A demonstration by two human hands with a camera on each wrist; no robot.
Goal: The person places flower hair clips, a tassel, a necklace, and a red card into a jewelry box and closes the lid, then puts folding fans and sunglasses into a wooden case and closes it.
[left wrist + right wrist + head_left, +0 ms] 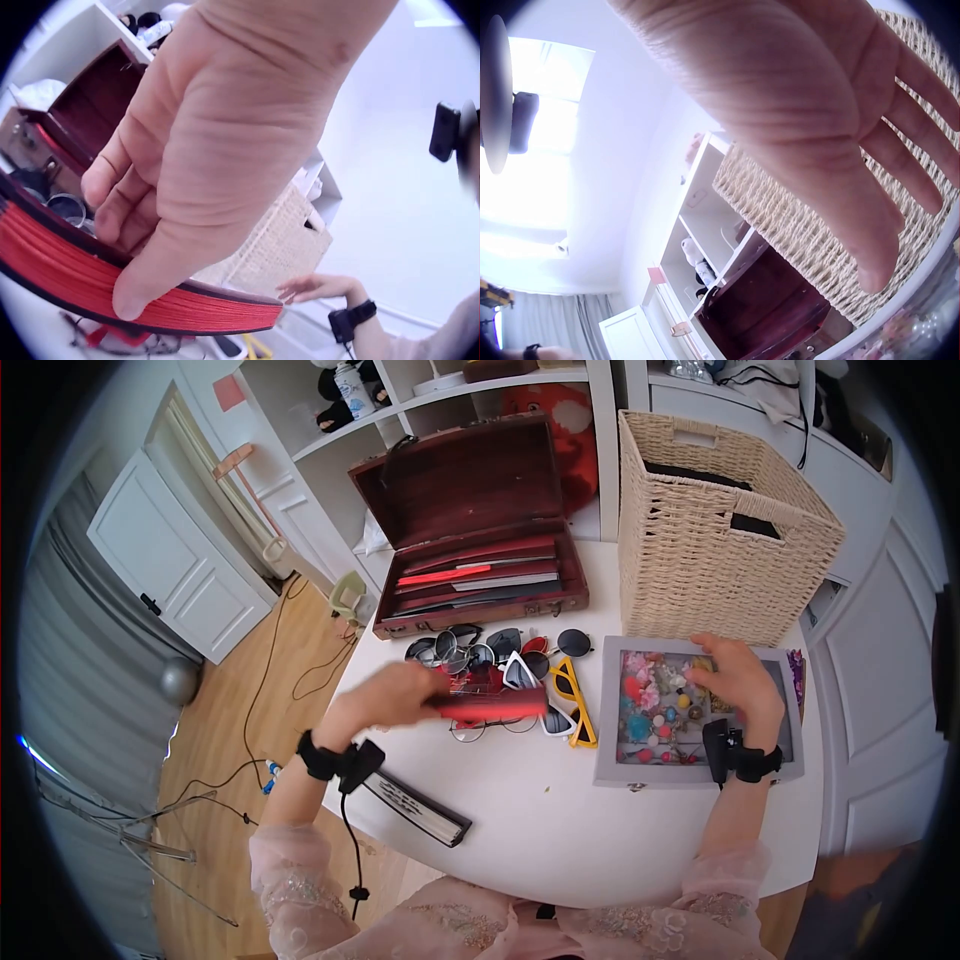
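Your left hand (400, 695) grips the red-edged book (150, 300), whose pages the left wrist view shows closely, and your open right hand (738, 685) is above the grey box (612, 710).

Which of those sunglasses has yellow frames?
The yellow-framed pair lying between the white-framed sunglasses and the gray box; no other visible pair has yellow frames.
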